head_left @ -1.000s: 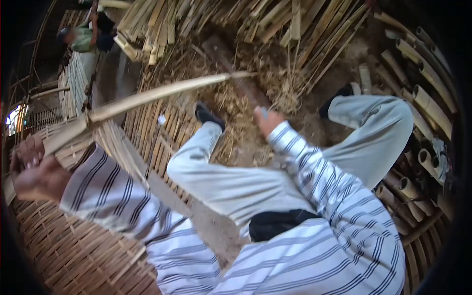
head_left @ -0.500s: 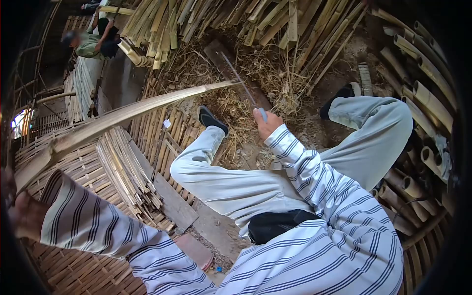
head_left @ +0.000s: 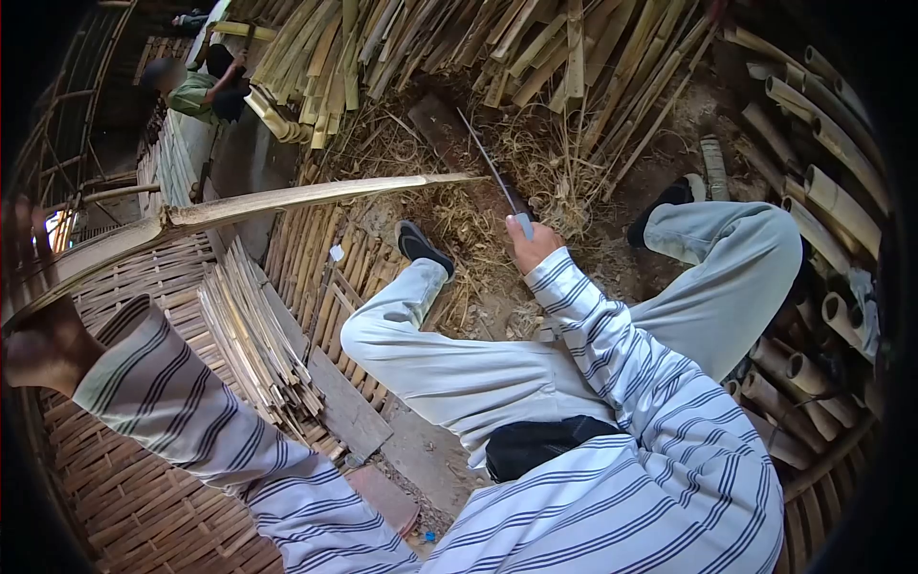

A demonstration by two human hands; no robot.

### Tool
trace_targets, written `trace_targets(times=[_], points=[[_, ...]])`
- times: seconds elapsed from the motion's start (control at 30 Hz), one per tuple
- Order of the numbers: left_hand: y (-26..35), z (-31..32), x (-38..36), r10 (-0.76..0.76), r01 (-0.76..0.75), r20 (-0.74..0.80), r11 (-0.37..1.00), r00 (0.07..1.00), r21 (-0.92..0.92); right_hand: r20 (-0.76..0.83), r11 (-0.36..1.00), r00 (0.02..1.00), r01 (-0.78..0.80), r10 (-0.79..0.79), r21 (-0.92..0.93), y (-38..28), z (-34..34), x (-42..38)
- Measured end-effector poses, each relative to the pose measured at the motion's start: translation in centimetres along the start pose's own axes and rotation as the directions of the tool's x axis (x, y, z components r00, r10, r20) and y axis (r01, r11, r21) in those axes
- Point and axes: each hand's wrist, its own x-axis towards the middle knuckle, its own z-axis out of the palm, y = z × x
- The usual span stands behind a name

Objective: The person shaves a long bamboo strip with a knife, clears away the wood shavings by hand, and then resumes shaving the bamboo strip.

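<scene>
A long split bamboo strip (head_left: 277,199) with a raised node reaches from the left edge to the middle of the view. At its near end is my left hand (head_left: 48,349), fingers raised around the strip and partly lost in the dark border. My right hand (head_left: 534,251) is closed around the grey handle of a long thin knife (head_left: 499,177), its blade pointing up and away. The strip's tapered far end comes right up to the blade. Beneath the knife lies a dark wooden board (head_left: 449,139) among bamboo shavings (head_left: 555,182).
Split bamboo slats (head_left: 459,38) are heaped ahead. Cut bamboo poles (head_left: 832,210) line the right side. At left are a woven bamboo mat (head_left: 143,478) and a bundle of thin strips (head_left: 253,335). Another person (head_left: 196,91) sits at the upper left. My bent legs (head_left: 449,354) frame the floor.
My left hand has risen a little, its fingers now spreading upward, and the strip lies flatter. The knife and my right hand have shifted slightly right and down in the view.
</scene>
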Motion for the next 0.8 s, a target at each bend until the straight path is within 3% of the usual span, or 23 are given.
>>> trace_targets(times=[0.03, 0.1, 0.2, 0.3, 0.4, 0.57, 0.67, 0.7, 0.77, 0.8], points=[[-0.1, -2.6, 1.0, -0.011, 0.08, 0.33, 0.977, 0.944, -0.195, -0.033, 1.0, 0.999, 0.018, -0.018, -0.011, 0.3, 0.3, 0.1], [-0.4, -3.8, 1.4, 0.038, 0.012, 0.343, 0.99, 0.938, -0.143, -0.098, 0.998, 0.994, 0.055, -0.058, -0.037, 0.6, 1.0, 0.1], [-0.6, -4.5, 1.7, 0.032, 0.001, 0.299, 0.994, 0.954, -0.111, -0.08, 0.993, 0.99, 0.111, -0.114, -0.043, 0.3, 1.0, -1.0], [-0.8, -6.1, 1.9, 0.007, 0.015, 0.238, 0.996, 0.971, -0.091, -0.079, 0.955, 0.952, 0.291, -0.294, -0.052, -1.0, 0.8, -2.9], [-0.7, -8.5, 2.3, -0.018, 0.033, 0.191, 0.997, 0.981, -0.075, -0.017, 0.921, 0.924, 0.383, -0.383, 0.062, -4.7, -0.4, -6.9], [-0.5, -12.9, 4.0, -0.046, 0.053, 0.144, 0.997, 0.989, -0.048, 0.102, 0.744, 0.764, 0.574, -0.637, 0.342, -8.3, -0.3, -11.3], [-0.5, -14.9, 5.0, -0.055, 0.058, 0.121, 0.998, 0.991, -0.02, 0.203, 0.723, 0.695, 0.65, -0.69, 0.234, -9.3, -0.8, -12.2], [-0.4, -15.5, 5.3, -0.06, 0.061, 0.117, 0.998, 0.991, -0.006, 0.146, 0.69, 0.678, 0.68, -0.72, 0.248, -7.9, 1.0, -11.1], [-0.2, -18.6, 7.0, -0.091, 0.078, 0.153, 0.993, 0.984, 0.091, 0.097, 0.841, 0.84, 0.516, -0.535, 0.164, -4.7, 3.5, -8.5], [-0.1, -18.3, 6.9, -0.114, 0.107, 0.174, 0.993, 0.978, 0.046, 0.062, 0.895, 0.897, 0.428, -0.437, 0.124, -3.3, 4.2, -6.9]])
